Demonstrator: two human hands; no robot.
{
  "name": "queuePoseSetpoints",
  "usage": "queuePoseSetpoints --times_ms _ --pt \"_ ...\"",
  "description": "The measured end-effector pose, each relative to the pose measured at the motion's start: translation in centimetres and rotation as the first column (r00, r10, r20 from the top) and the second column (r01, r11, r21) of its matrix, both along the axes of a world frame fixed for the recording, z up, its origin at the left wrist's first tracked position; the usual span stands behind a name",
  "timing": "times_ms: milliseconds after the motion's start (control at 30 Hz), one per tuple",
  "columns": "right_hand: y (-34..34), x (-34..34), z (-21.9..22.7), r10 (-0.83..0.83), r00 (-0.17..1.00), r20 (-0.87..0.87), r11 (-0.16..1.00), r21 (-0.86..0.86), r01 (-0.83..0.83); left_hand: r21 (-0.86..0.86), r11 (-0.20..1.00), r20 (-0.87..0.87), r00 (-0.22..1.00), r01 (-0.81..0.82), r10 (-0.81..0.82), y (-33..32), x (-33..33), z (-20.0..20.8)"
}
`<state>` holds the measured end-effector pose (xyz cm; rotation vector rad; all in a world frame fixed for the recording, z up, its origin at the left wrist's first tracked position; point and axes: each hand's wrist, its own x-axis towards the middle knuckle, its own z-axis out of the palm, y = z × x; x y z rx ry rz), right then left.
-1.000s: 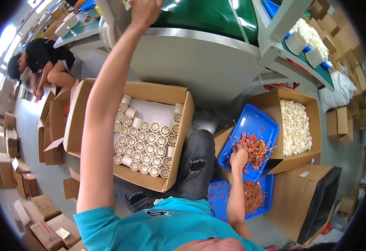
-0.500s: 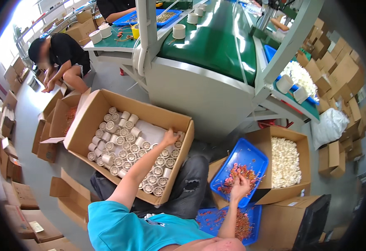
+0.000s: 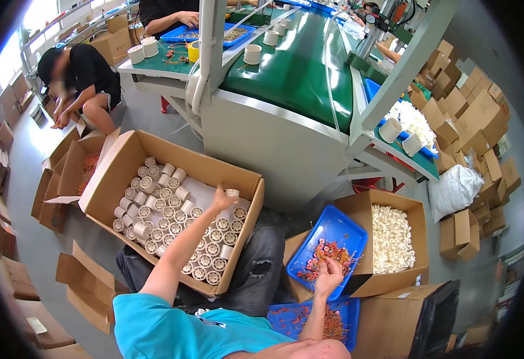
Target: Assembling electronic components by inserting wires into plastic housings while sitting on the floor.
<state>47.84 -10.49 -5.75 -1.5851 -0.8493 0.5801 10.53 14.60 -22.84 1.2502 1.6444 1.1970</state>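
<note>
In a large cardboard box (image 3: 253, 226) in front of me stand several white plastic cylinders (image 3: 166, 212) with slotted round ends. My left hand (image 3: 221, 200) reaches into the box's far right part, fingers closed on a white cylinder (image 3: 232, 193). At my right, my right hand (image 3: 330, 276) is over a tilted blue tray (image 3: 346, 230), its fingers pinched at a heap of small red and orange wired parts (image 3: 335, 252). Whatever sits between those fingertips is too small to make out. A second blue tray (image 3: 352, 323) with similar wired parts lies nearer me.
An open carton of small white pieces (image 3: 392, 239) stands right of the trays. Beyond my box rises a green conveyor belt (image 3: 298, 72) carrying white cylinders. A person (image 3: 88, 81) sits at the far left. Open cartons (image 3: 87, 290) lie left; stacked boxes (image 3: 471, 128) line the right.
The whole view has shifted slightly. My left hand has moved a little left within the box, and a white cylinder now shows at its fingers. My right hand stays at the wired parts.
</note>
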Motion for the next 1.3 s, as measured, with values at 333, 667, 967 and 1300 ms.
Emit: queuePoseSetpoints --times_ms 333,667,967,1300 --pt "-0.1 -8.8 1.0 0.416 0.878 -0.237 0.907 0.040 -0.419 -0.070 0.867 0.881 0.438 0.493 -0.178 -18.8 -0.5 18.7" --pt "2.3 -12.4 5.7 0.592 0.759 -0.271 0.794 0.034 -0.607 -0.045 0.936 0.982 0.189 0.348 -0.023 -25.9 3.6 21.5" --pt "0.7 -11.6 7.8 0.652 0.563 -0.508 0.673 0.044 -0.739 0.218 0.823 -0.059 0.849 0.524 -0.525 -24.8 2.5 26.3" --pt "-0.4 -13.3 7.3 0.625 0.726 -0.285 0.764 0.035 -0.644 -0.110 0.550 0.288 0.556 0.828 -0.780 -25.2 2.3 26.2"
